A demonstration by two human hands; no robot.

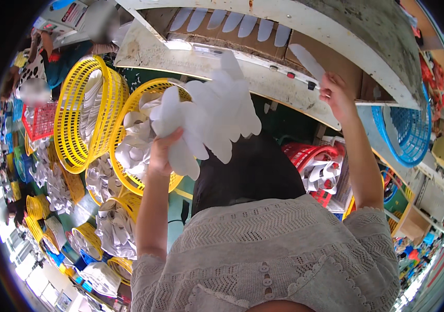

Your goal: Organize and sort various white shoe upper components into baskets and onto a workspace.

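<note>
We have a fanned bundle of flat white pieces (219, 106), rounded at the ends, in front of us and left of the middle, raised above our lap. Our left hand (163, 152) grasps it at its left edge, the thumb lying over the pieces. To the right and farther off, our right hand (336, 97) pinches the near end of a single white piece (306, 60) between thumb and curled fingers. That piece slants away to the far left over brown cardboard (331, 52); we cannot tell whether it touches it. Beyond, along the far left part of the cardboard, seven more white pieces (232, 22) lie side by side in a row, inside the opening of a worn, pale machine (279, 83).

Just left of our left hand stands a yellow basket (118, 156) holding white pieces, and farther left we see a tilted yellow basket (66, 122) with long white pieces stacked in it. Near us on the right is a red basket (301, 156) with white items; farther right, a blue basket (414, 155).
</note>
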